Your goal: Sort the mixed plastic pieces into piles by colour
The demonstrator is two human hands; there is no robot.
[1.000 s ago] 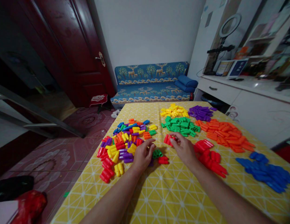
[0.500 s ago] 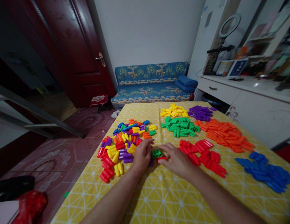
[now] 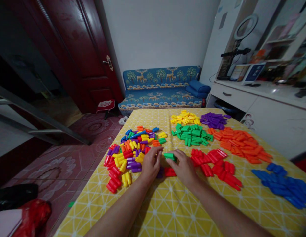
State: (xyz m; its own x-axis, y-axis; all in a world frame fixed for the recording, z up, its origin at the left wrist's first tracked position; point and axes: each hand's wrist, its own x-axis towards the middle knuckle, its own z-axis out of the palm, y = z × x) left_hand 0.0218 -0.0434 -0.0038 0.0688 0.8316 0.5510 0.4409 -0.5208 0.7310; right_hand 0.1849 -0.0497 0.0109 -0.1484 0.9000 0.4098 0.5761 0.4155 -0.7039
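On the yellow tablecloth (image 3: pixel 155 212), two hands are reaching among bright plastic pieces

On the left, the mixed heap (image 3: pixel 127 154) is sitting near the table's edge, so a bump from the left arm could knock bits to the floor. The left hand (image 3: pixel 151 166) is resting beside this heap with its fingers curling loosely; I cannot tell if they are holding anything. A dark purple piece (image 3: pixel 159 172) is lying by it, and the hand could brush it away by mistake. Between the hands, a green piece (image 3: pixel 169 155) is sticking out from the right hand (image 3: pixel 184 168), whose thumb and fingers are pinching it. It could slip, because it looks smooth and only one end is being gripped. A red piece (image 3: pixel 169 172) is lying just below, and the fingers could drag it along. The red heap (image 3: pixel 204 158) is lying close to the right hand, so a sleepy wrist could mess it up.

The pieces are looking shiny and hard, with many shaped like little tubes joined side by side. Past the hands, the yellow heap (image 3: pixel 184 118), green heap (image 3: pixel 192 133), purple heap (image 3: pixel 213 121), orange heap (image 3: pixel 238 143) and blue heap (image 3: pixel 288 186) are spreading out in low, bumpy mounds. White lines are making triangles on the cloth.
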